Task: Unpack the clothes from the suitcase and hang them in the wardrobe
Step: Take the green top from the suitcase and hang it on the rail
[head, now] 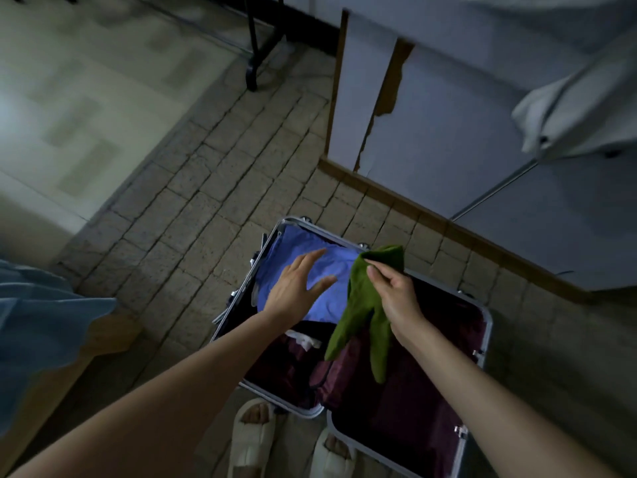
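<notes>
An open suitcase (487,326) with a silver frame and dark red lining lies on the tiled floor below me. A folded blue garment (331,260) fills its far left half. My left hand (296,288) hovers over that blue garment with fingers straight and spread. My right hand (396,298) pinches a green cloth (362,305) by its upper part, and the cloth hangs down over the middle of the suitcase. A white piece of cloth (303,339) shows under the blue garment.
A white wardrobe (448,132) with peeling veneer stands beyond the suitcase, a white garment (579,112) hanging at its right. A black stand leg (253,63) is at the top. A blue cloth (41,326) lies on wooden furniture at left. My sandalled feet (251,439) stand by the suitcase.
</notes>
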